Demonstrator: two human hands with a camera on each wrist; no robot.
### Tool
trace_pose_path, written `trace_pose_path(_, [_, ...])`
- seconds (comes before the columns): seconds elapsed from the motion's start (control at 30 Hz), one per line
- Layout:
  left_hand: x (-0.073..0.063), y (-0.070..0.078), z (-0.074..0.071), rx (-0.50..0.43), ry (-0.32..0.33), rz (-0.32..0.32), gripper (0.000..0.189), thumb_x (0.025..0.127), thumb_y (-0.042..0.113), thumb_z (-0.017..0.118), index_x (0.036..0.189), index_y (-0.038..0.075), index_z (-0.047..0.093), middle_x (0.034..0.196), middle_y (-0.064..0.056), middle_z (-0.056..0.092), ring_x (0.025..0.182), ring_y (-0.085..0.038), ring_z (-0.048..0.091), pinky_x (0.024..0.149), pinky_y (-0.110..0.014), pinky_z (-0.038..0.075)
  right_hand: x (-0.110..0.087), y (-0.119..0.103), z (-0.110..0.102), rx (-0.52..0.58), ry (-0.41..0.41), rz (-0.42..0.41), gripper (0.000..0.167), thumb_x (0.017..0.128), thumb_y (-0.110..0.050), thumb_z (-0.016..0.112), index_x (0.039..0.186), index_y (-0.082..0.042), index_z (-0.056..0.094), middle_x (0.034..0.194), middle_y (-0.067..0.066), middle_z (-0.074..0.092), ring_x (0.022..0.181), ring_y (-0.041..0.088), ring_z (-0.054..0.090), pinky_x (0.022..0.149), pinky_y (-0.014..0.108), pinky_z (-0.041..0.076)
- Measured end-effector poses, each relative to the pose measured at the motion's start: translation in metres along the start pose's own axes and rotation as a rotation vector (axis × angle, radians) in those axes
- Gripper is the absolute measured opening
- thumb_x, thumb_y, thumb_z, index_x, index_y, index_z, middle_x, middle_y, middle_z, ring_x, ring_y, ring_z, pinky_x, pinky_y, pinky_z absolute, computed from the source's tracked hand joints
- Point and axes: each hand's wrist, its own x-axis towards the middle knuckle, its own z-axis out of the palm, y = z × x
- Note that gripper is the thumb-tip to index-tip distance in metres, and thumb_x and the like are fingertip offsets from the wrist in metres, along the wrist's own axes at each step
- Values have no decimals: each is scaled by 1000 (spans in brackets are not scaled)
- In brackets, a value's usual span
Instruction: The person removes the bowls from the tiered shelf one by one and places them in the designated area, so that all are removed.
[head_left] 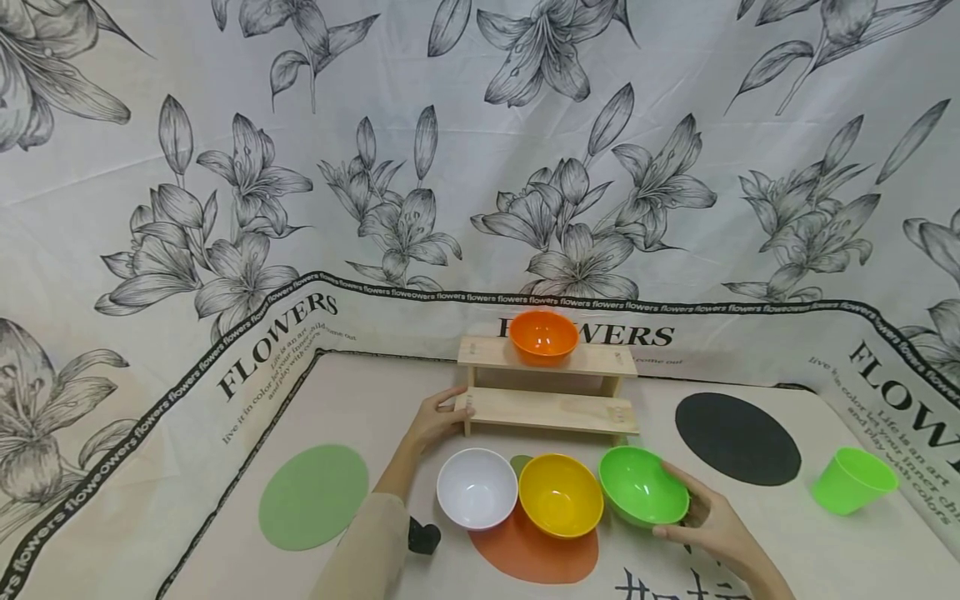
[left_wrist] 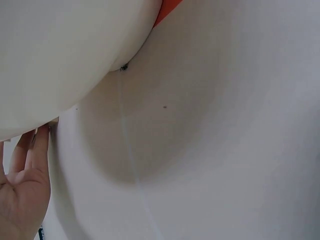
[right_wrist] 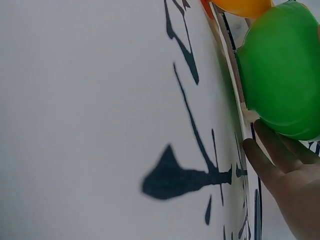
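A two-tier wooden shelf stands at the back. My left hand holds the left end of its lower board, with thumb and fingers at the edge. In front is a row of bowls: a white bowl, a yellow bowl and a green bowl. My right hand holds the green bowl at its right side, thumb in front and fingers behind. The right wrist view shows fingertips against the green bowl's underside. An orange bowl sits on the top board. The white bowl partly hides my left fingers in the left wrist view.
A green cup stands at the far right, near a black round mat. To the left lies a green round mat. An orange mat shows under the bowls. A small black object is by the left forearm.
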Motion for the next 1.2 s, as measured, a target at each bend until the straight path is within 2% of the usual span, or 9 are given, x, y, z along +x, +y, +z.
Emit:
trace_pose_path(0.13, [0,0,0,-11,-1,-5,56,85,4,68,137,2,46,124,-33,53,108,-39,59,87,-38,54,-3,1,-2,56,-27,15,86,76,-9,76,145,5,26,145,34,26,115,-14,39,91,14,45])
trace_pose_path(0.23, [1,0,0,-19,2,-13,56,85,4,68,137,2,47,124,-33,53,108,-39,60,87,-37,54,-5,3,-3,107,-49,7,86,76,-6,75,145,6,25,146,35,23,105,-27,30,90,10,43])
trace_pose_path(0.43, [1,0,0,-18,4,-7,56,85,3,68,137,1,46,122,-34,53,107,-39,60,87,-38,54,-9,5,-4,170,-89,29,88,76,-4,75,145,6,22,147,36,18,106,-27,33,92,10,42])
trace_pose_path(0.53, [0,1,1,-28,7,-4,55,85,3,67,136,0,46,122,-34,53,107,-39,60,87,-39,54,-9,6,-4,156,-95,50,89,76,-5,75,146,5,21,148,35,18,124,1,46,92,12,44])
trace_pose_path(0.67, [-3,4,2,-30,6,-6,55,86,2,66,137,0,45,122,-35,53,106,-40,60,87,-39,54,-11,7,-5,159,-104,59,91,75,-6,76,146,4,21,149,34,17,124,-4,44,92,11,43])
trace_pose_path(0.77, [-3,4,2,-19,5,-2,55,86,3,66,137,0,45,122,-35,53,106,-40,60,88,-40,54,-13,9,-5,186,-116,57,92,74,-5,77,146,5,21,149,34,15,106,-28,30,92,10,42])
trace_pose_path(1.07, [-3,4,3,-28,10,-13,56,86,3,66,137,1,45,124,-34,53,107,-40,59,88,-38,54,-15,7,-6,151,-122,77,93,72,-7,78,146,3,23,149,33,17,103,-27,33,89,12,46])
trace_pose_path(1.13, [-3,4,3,-23,8,-12,56,86,3,66,137,1,44,124,-34,52,108,-41,59,88,-38,53,-15,7,-7,134,-124,81,92,72,-7,79,146,2,24,149,33,18,105,-23,36,89,14,47])
trace_pose_path(1.2, [-4,5,3,-17,6,-7,56,86,3,66,137,0,44,124,-34,52,108,-41,59,88,-38,53,-15,7,-7,118,-127,74,92,72,-8,78,145,2,24,148,32,20,117,-6,46,90,17,48])
